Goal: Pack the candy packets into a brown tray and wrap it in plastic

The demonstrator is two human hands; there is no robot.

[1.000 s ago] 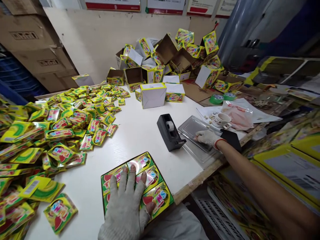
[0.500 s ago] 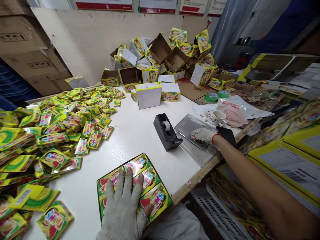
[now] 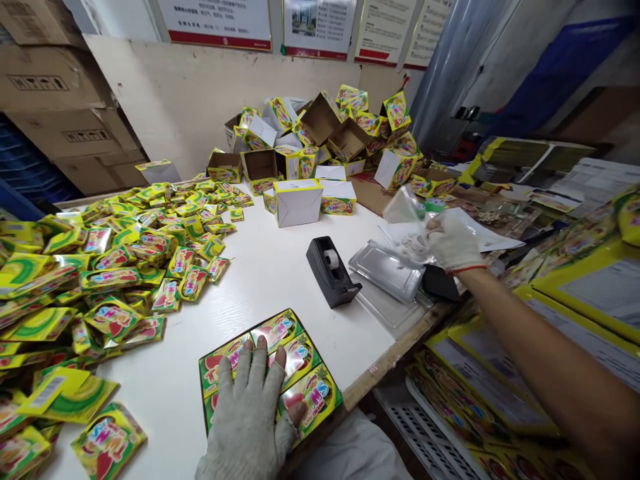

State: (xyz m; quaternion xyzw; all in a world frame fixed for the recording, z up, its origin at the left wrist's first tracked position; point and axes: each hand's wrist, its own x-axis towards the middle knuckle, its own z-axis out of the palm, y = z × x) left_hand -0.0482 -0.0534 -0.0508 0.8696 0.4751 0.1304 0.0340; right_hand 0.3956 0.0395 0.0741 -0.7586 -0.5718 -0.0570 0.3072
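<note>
My left hand (image 3: 253, 407), in a grey fingerless glove, lies flat with fingers spread on a box of fruit-printed candy packs (image 3: 313, 397) at the table's front edge. My right hand (image 3: 453, 243), in a whitish glove, is raised over the right side of the table. Its fingers are closed on a piece of clear plastic (image 3: 404, 208), blurred by motion. Below it lie a clear plastic tray (image 3: 385, 267) and a black flat object (image 3: 440, 283). A black tape dispenser (image 3: 333, 273) stands between my hands.
Many loose candy packs (image 3: 115, 260) are heaped on the left. Printed display boxes (image 3: 325, 127) pile up at the back, with a closed box (image 3: 299, 203) in front. Yellow cartons (image 3: 590, 280) and a white crate (image 3: 425, 427) stand right of the table edge.
My right hand has risen from the plastic tray, moving right and away, and now has clear plastic in it. My left hand remains flat on the packs. The camera view has tilted up.
</note>
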